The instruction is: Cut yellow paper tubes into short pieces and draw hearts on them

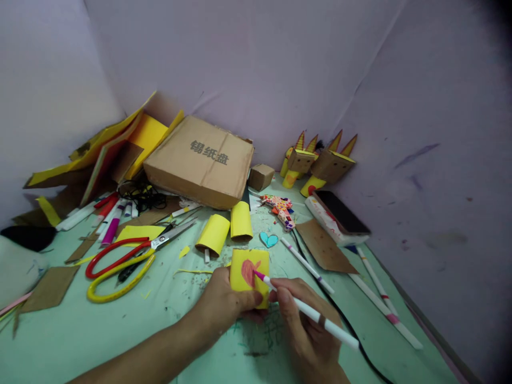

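Observation:
My left hand (pixel 226 298) is closed on a yellow cardboard piece (pixel 261 261), thumb across its lower part. A rounded reddish-pink shape with a small leaf-like mark is drawn on its face. In my right hand (pixel 310 325) is a white felt-tip marker (pixel 308 306) with a brown band. Its magenta tip meets the right side of the drawn shape. Just behind the held piece stand two curved yellow cardboard tubes (pixel 213 234). A small blue paper heart (pixel 268 240) lies to their right.
Large red-and-yellow scissors (pixel 150 245) lie open at left, near several markers (pixel 112 221). A cardboard box (pixel 200 160) fills the back. A patterned glue gun (pixel 282 209) trails a black cord past my right hand. A phone (pixel 339 213) and horned cardboard figures (pixel 330 162) stand right.

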{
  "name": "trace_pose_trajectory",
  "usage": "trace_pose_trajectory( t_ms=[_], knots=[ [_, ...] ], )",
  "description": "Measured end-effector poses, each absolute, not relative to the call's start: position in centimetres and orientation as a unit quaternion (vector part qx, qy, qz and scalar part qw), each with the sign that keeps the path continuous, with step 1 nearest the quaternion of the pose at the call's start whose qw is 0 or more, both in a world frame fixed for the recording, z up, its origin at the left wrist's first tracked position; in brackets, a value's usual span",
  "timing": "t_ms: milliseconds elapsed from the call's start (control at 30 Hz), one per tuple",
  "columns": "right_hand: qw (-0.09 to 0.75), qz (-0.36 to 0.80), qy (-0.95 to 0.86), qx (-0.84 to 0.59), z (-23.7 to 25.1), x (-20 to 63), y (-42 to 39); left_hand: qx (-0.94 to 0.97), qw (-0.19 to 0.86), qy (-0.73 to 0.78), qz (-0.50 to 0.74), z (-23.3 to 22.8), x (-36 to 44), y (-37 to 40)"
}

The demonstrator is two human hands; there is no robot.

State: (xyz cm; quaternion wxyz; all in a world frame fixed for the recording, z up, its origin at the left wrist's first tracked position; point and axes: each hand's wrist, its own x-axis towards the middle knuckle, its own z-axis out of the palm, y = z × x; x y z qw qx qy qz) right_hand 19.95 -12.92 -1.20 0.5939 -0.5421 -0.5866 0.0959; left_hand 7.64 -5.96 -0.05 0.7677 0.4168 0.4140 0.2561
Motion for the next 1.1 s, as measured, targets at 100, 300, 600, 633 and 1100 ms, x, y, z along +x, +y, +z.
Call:
trace_pose_trajectory(
  t_ms=[100,300,600,633,1100],
  knots=[
    [0.599,0.086,-0.577,-0.549,-1.1,20.0,-12.9,0.415,0.769,0.413,0.257,-0.3,7.7,-5.9],
    [0.591,0.099,-0.586,-0.545,-1.0,19.9,-12.9,0.403,0.773,0.418,0.258,-0.2,7.8,-5.9],
    [0.574,0.063,-0.595,-0.559,-1.3,20.9,-12.9,0.413,0.773,0.409,0.254,-1.1,7.6,-5.7],
    [0.568,0.066,-0.597,-0.563,-1.3,20.9,-12.9,0.414,0.772,0.41,0.255,-1.2,7.6,-5.8],
    [0.6,0.047,-0.582,-0.547,-1.8,20.8,-12.7,0.414,0.767,0.413,0.264,-1.2,7.6,-5.9]
  ],
)
